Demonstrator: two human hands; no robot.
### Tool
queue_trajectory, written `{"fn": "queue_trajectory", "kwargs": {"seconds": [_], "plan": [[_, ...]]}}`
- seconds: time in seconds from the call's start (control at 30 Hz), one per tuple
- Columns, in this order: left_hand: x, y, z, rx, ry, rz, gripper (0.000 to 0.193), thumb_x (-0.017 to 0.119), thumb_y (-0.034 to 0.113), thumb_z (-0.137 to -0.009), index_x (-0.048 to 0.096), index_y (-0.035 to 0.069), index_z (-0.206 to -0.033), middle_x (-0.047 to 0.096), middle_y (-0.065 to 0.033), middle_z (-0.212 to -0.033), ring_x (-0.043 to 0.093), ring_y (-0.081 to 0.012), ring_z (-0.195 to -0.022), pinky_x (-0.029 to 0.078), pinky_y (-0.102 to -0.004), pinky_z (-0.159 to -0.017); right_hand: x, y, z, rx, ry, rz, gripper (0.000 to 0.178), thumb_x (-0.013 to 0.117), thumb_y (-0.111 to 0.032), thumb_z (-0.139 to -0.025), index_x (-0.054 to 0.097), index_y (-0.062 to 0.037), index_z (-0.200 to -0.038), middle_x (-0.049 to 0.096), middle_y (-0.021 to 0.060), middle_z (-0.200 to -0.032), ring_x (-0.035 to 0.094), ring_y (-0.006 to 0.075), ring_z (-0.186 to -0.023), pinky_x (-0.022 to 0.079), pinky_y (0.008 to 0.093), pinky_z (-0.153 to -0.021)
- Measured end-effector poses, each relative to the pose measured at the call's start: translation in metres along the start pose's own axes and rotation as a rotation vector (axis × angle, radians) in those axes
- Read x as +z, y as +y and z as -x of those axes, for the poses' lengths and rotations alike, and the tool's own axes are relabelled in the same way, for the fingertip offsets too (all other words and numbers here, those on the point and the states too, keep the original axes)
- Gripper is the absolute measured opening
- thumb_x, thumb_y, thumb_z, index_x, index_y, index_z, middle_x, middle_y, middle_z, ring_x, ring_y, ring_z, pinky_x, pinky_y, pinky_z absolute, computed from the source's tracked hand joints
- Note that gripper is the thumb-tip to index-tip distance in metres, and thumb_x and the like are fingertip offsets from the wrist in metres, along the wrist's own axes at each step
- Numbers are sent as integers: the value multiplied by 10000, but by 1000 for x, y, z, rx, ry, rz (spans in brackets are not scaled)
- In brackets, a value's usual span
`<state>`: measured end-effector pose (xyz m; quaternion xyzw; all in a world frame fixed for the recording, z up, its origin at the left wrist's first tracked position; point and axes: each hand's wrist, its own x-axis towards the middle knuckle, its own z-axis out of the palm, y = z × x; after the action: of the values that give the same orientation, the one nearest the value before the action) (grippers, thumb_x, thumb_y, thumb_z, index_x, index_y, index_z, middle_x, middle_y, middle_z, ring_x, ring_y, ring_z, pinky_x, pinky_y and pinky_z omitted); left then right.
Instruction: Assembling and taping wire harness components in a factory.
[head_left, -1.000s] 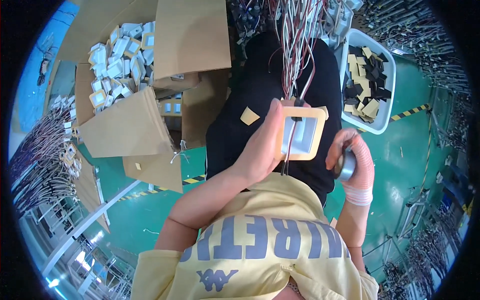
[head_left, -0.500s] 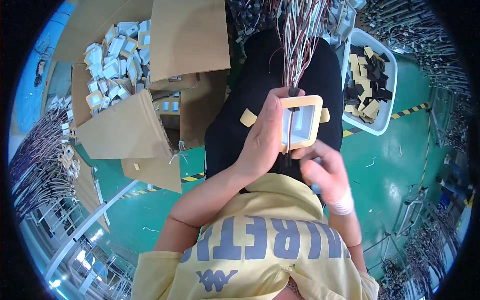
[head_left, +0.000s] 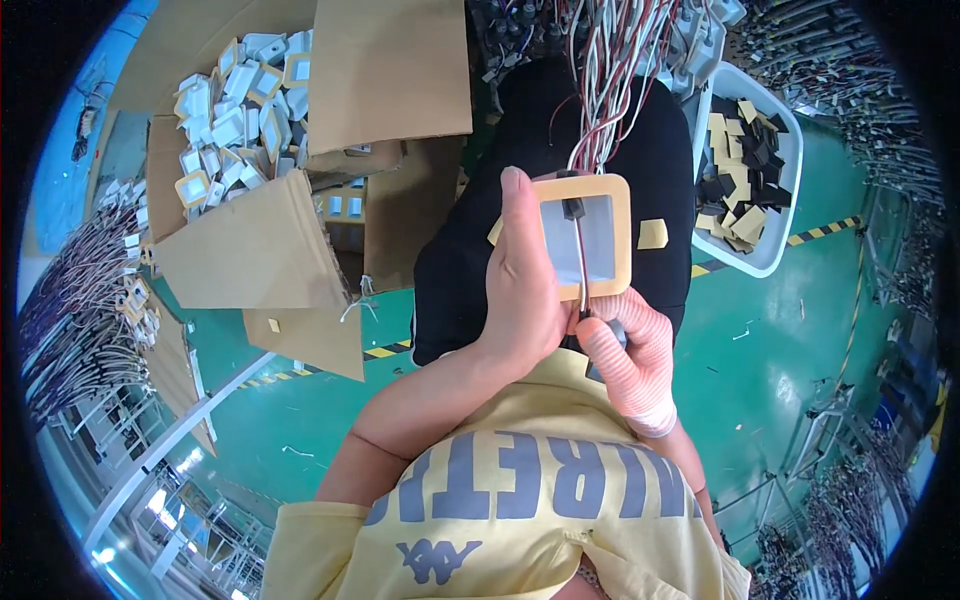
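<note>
My left hand (head_left: 525, 290) grips a white square housing (head_left: 600, 235) by its left side, the thumb pointing up along it. A pale orange rim (head_left: 621, 235) frames the housing's open face. Thin wires (head_left: 581, 250) run down through the housing, with a black connector (head_left: 573, 209) on them near its upper edge. Just below the rim, my right hand (head_left: 630, 355), in a pale striped covering, pinches the lower end of these wires. A small grey-blue object (head_left: 618, 335) shows between its fingers; its kind is unclear. A red and white wire bundle (head_left: 610, 90) lies above the housing.
At left, an open cardboard box (head_left: 240, 255) holds many similar housings (head_left: 230, 125). A white tub (head_left: 787, 200) of black and tan pieces stands at right. Tan pads (head_left: 652, 234) lie on my dark-clothed lap. Wire bundles (head_left: 75, 320) hang at far left.
My right hand has moved left and up onto the wires below the housing. The black connector now sits lower, inside the housing's opening. The housing has shifted slightly up and left, its face turned more toward me.
</note>
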<state>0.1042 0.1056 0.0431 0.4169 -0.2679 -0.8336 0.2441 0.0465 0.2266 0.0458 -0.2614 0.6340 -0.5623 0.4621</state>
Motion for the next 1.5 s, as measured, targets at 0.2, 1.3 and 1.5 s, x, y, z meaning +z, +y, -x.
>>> {"fn": "queue_trajectory", "kwargs": {"seconds": [0.2,1.3,1.5], "plan": [[2,3,4,-12,50,26,645,383,631,-918,553,38,-1109,642,-78,-956,653,-186,-834,541,-339,-732,1,-1,2,34,2,-31,125,582,-95,-896,624,20,-872,620,102,-934,568,154,-866,450,296,-817],[-21,1,-11,683,-524,-465,387,468,274,-988,381,8,-1256,471,-168,-1254,508,-187,-1088,392,-318,-939,-36,-34,-18,-129,182,-142,890,376,-747,-840,418,13,-1300,436,22,-760,445,98,-546,362,217,-475],[-11,17,-3,765,-600,-1001,249,651,154,-874,550,115,-1098,290,-203,-1404,540,-303,-1032,414,-393,-922,-42,-37,-36,-89,115,-206,906,204,-799,-833,339,-76,-1363,456,32,-860,443,103,-701,363,223,-619]]}}
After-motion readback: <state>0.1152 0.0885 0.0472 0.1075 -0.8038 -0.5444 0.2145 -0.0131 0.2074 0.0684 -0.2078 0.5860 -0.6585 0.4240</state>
